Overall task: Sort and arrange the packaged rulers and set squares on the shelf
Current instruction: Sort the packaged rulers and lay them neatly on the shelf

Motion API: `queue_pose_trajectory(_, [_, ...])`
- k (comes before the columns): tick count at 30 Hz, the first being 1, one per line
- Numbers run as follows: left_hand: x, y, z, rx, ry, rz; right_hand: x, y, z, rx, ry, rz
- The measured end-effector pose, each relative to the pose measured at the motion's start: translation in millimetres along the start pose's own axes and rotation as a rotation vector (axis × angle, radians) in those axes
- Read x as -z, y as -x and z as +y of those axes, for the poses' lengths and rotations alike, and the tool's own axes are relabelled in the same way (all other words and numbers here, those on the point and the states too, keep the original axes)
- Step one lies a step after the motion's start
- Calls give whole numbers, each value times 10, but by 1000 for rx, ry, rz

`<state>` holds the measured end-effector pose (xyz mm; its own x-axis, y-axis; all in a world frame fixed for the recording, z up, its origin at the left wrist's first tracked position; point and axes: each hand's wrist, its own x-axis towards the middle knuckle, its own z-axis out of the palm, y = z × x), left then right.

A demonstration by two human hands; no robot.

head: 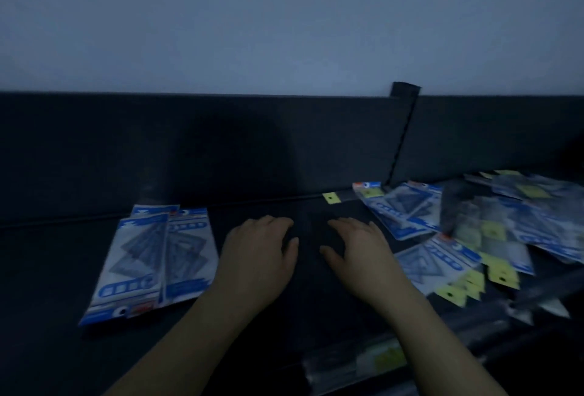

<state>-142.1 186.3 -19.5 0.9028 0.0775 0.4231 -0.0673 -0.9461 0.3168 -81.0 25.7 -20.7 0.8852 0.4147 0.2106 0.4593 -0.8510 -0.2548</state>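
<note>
On dark shelf [47,269], blue-white set-square packs [148,256] — blurred, yellow-tagged ruler packs [493,231]

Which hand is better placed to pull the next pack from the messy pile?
Right. The right hand lies next to the loose heap on the right; the left hand sits nearer the neat stack and would have to cross over.

Dull black across the shelf [63,269] and its back panel [189,149]. Pale grey-blue over the wall [284,16]. Blue and white on the set square packs [151,256], dark grey triangles showing through. Pale yellow on the hang tag [330,198], marked with one black dot; same yellow scattered through the right-hand pile [505,231].
</note>
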Motion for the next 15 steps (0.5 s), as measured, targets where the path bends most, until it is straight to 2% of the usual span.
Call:
queue_pose_trajectory(4, [-173, -217, 395, -77, 27, -68, 218, 140, 508, -125, 13, 20])
queue_pose_trajectory(11, [-628, -686, 1173, -90, 215, -254, 534, 306, 1508, -285, -12, -23])
queue_pose_trajectory(15, [-973, -964, 1709, -88, 208, -348, 730, 275, 2156, -347, -21, -55])
